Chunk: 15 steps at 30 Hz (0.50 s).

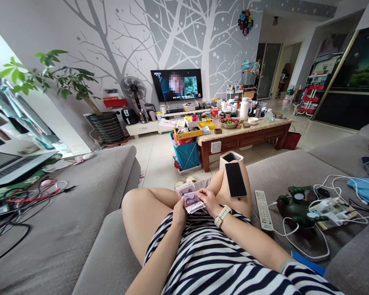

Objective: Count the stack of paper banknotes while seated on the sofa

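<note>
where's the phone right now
In the head view, the phone lies face up on the person's right knee, just right of the banknotes held in both hands, with the white remote control on the sofa beside it.

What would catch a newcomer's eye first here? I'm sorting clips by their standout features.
Probably the banknotes, held in both hands at the centre: left hand beneath, right hand on top, a watch on that wrist. A dark phone lies balanced on the person's right knee, just above. Beyond, the lit television hangs on a wall painted with grey trees.
</note>
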Each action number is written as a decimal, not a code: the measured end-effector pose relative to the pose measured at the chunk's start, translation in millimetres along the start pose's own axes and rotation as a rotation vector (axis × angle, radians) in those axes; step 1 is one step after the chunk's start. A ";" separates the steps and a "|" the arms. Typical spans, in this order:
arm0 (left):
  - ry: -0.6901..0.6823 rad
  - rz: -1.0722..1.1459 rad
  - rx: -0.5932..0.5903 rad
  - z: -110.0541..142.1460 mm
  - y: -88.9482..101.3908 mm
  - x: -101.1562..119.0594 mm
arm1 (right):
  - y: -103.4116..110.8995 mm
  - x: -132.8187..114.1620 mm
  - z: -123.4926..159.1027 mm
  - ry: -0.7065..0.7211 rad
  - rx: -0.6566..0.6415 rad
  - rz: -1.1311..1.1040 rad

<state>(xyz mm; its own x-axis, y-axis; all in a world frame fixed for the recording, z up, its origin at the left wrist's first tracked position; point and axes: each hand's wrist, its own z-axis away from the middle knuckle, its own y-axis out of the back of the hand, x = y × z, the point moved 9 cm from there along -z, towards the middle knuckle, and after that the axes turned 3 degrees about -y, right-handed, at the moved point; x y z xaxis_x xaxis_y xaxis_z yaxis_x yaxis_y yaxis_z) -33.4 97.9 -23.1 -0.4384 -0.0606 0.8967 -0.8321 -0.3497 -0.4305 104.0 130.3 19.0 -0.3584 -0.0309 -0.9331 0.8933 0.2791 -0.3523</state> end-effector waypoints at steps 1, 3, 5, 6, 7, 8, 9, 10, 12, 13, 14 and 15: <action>0.000 0.000 0.003 -0.1 0.2 -0.1 | 0.1 0.2 -0.1 -0.001 0.000 -0.002; 0.003 -0.002 0.005 -0.3 0.3 -0.5 | 0.4 0.7 -0.3 -0.006 -0.001 -0.006; 0.007 -0.006 0.003 -0.5 0.3 -0.8 | 0.5 1.0 -0.4 -0.010 -0.004 -0.014; 0.008 -0.008 0.002 -0.5 0.2 -0.8 | 0.4 1.1 -0.4 -0.011 -0.006 -0.018; 0.009 -0.011 0.002 -0.3 0.2 -0.5 | 0.4 1.1 -0.4 -0.012 -0.008 -0.022; 0.009 -0.016 0.004 0.2 0.0 -0.1 | 0.3 1.3 -0.3 -0.014 -0.010 -0.027; 0.008 -0.021 0.005 0.8 -0.4 0.6 | 0.0 1.7 -0.3 -0.016 -0.013 -0.031; 0.006 -0.027 0.007 1.8 -1.1 1.7 | -0.5 2.3 -0.3 -0.021 -0.018 -0.035; -0.001 -0.039 0.011 4.1 -3.2 4.3 | -2.4 4.7 -0.6 -0.035 -0.032 -0.039; -0.004 -0.044 0.012 5.4 -4.5 5.8 | -3.4 6.3 -0.8 -0.043 -0.040 -0.039; -0.007 -0.048 0.014 6.5 -5.8 7.2 | -4.3 7.9 -1.1 -0.050 -0.046 -0.038; -0.010 -0.051 0.016 7.5 -6.8 8.5 | -4.9 9.3 -1.6 -0.054 -0.050 -0.037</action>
<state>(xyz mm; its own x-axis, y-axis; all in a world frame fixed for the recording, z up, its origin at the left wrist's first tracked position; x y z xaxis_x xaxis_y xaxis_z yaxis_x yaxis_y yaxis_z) -28.9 92.8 -11.7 -0.3916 -0.0518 0.9187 -0.8480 -0.3671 -0.3822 95.9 130.1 12.2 -0.3741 -0.0934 -0.9227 0.8647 0.3246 -0.3834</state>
